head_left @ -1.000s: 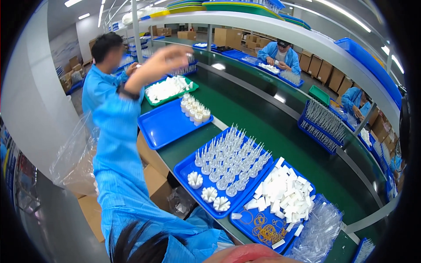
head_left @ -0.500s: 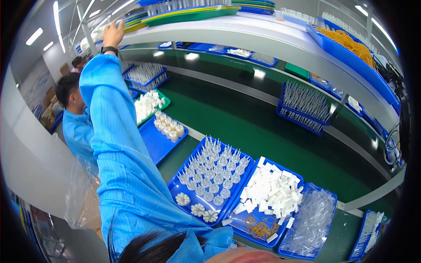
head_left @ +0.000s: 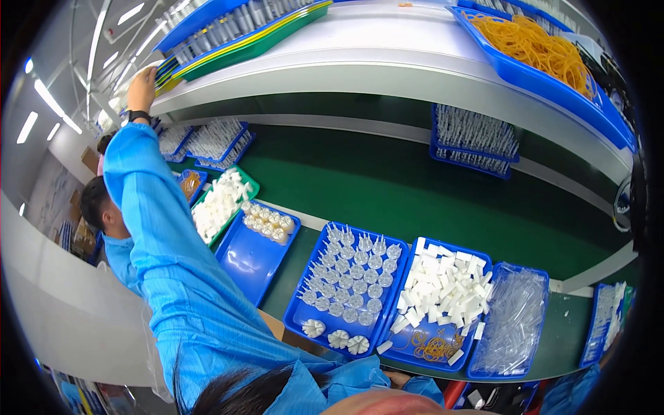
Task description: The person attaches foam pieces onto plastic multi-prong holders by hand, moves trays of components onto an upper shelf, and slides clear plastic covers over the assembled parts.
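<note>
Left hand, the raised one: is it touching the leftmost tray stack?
Cannot tell: the head view shows the left hand right beside the leftmost tray stack, but neither contact nor gap shows plainly.

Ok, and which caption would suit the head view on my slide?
Left hand raised at a tray stack on the shelf, white pieces and clear parts in blue trays below.

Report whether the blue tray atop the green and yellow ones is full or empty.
Not empty: the blue tray holds clear tubes. Cannot tell if full: the picture's top edge cuts it off.
</note>
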`<act>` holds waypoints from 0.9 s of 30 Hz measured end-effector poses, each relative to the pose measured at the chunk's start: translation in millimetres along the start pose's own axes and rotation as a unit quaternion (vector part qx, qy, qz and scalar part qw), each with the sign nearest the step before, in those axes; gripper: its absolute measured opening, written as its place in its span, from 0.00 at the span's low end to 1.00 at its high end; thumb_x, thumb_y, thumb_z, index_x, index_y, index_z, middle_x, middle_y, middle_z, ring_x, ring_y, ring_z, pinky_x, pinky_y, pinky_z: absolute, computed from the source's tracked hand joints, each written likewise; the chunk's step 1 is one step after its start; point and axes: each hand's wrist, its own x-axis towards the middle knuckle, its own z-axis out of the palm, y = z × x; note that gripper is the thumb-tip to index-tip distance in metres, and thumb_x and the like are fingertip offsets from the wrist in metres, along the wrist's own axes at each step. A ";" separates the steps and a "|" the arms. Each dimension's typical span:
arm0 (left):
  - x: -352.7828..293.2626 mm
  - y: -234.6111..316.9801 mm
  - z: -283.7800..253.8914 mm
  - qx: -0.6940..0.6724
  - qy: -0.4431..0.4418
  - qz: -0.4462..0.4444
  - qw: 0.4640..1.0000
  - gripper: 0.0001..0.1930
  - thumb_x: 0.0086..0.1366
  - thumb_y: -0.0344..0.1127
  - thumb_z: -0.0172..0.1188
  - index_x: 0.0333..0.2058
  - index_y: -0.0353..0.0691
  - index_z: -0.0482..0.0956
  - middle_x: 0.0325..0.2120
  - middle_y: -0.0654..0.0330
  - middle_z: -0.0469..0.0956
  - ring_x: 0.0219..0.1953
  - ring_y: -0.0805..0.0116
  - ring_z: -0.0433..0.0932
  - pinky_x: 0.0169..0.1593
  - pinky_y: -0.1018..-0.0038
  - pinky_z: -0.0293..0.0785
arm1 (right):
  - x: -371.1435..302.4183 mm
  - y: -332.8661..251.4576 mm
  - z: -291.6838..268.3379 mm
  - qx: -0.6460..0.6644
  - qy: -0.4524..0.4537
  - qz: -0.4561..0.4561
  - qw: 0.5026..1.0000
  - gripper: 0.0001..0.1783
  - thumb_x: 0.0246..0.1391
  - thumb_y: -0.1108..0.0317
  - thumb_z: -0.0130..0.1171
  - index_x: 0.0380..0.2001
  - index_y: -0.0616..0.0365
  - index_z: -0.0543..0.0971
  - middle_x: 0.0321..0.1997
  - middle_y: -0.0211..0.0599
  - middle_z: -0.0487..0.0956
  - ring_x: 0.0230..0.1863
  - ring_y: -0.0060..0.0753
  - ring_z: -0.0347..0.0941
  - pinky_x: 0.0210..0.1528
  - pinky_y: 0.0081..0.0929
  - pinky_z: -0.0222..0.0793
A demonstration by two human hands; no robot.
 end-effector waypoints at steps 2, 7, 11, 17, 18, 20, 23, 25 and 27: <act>10.6 18.0 8.1 0.033 -0.019 0.012 0.999 0.17 0.64 0.48 0.46 0.40 0.43 0.77 0.35 0.47 0.77 0.40 0.47 0.74 0.42 0.62 0.69 | -23.6 -9.4 17.6 0.040 -0.001 0.009 0.999 0.24 0.49 0.65 0.61 0.48 0.63 0.69 0.47 0.40 0.75 0.45 0.31 0.72 0.49 0.24 0.66; 23.8 13.6 -18.6 0.098 -0.106 0.093 0.985 0.16 0.62 0.45 0.48 0.36 0.39 0.78 0.30 0.47 0.77 0.35 0.47 0.74 0.38 0.60 0.69 | -5.6 26.9 7.1 0.091 -0.029 0.052 0.994 0.24 0.49 0.65 0.62 0.48 0.63 0.70 0.46 0.39 0.75 0.44 0.30 0.73 0.48 0.24 0.67; 42.8 11.3 -34.8 0.119 -0.186 0.180 0.958 0.13 0.61 0.41 0.50 0.36 0.40 0.78 0.30 0.48 0.77 0.35 0.48 0.75 0.39 0.61 0.70 | -3.3 36.3 15.3 0.128 -0.068 0.091 0.985 0.23 0.49 0.65 0.62 0.47 0.63 0.70 0.46 0.39 0.75 0.43 0.30 0.73 0.47 0.23 0.68; 36.9 2.7 -28.5 0.040 -0.200 0.160 0.966 0.15 0.61 0.39 0.52 0.41 0.36 0.77 0.31 0.46 0.77 0.35 0.51 0.77 0.40 0.66 0.70 | -2.3 46.3 26.3 0.147 -0.093 0.129 0.976 0.28 0.50 0.66 0.60 0.53 0.64 0.64 0.49 0.41 0.73 0.49 0.33 0.72 0.52 0.31 0.68; 36.2 -1.2 -29.4 0.030 -0.191 0.141 0.971 0.15 0.62 0.40 0.52 0.41 0.35 0.76 0.32 0.45 0.77 0.36 0.52 0.77 0.40 0.66 0.70 | -4.6 43.3 28.7 0.163 -0.099 0.132 0.973 0.31 0.48 0.65 0.63 0.53 0.66 0.63 0.47 0.42 0.74 0.48 0.32 0.72 0.51 0.29 0.69; 36.6 12.8 -26.2 0.032 -0.215 0.135 0.967 0.16 0.63 0.39 0.49 0.42 0.34 0.76 0.33 0.45 0.77 0.37 0.50 0.76 0.41 0.65 0.70 | -16.5 31.2 35.7 0.158 -0.088 0.154 0.971 0.33 0.48 0.65 0.63 0.54 0.66 0.62 0.48 0.42 0.74 0.48 0.33 0.72 0.51 0.30 0.68; 45.9 7.0 -24.4 0.117 -0.180 0.183 0.959 0.15 0.64 0.38 0.45 0.43 0.35 0.74 0.37 0.45 0.75 0.40 0.46 0.73 0.42 0.62 0.69 | -15.2 34.9 36.0 0.150 -0.096 0.168 0.970 0.35 0.49 0.64 0.62 0.56 0.66 0.59 0.49 0.43 0.73 0.48 0.35 0.72 0.52 0.31 0.68; 43.7 6.1 -15.7 0.135 -0.139 0.182 0.964 0.14 0.64 0.36 0.44 0.43 0.36 0.72 0.38 0.46 0.74 0.40 0.46 0.73 0.41 0.61 0.69 | -13.7 37.0 39.6 0.148 -0.112 0.167 0.968 0.36 0.49 0.64 0.62 0.56 0.66 0.58 0.49 0.43 0.73 0.48 0.36 0.72 0.52 0.31 0.68; 35.4 10.1 -10.7 0.156 -0.084 0.184 0.967 0.12 0.64 0.31 0.42 0.44 0.37 0.68 0.37 0.47 0.72 0.40 0.47 0.72 0.40 0.58 0.69 | -23.5 32.0 45.5 0.151 -0.097 0.142 0.973 0.35 0.50 0.64 0.61 0.56 0.66 0.58 0.50 0.44 0.72 0.49 0.36 0.72 0.52 0.32 0.68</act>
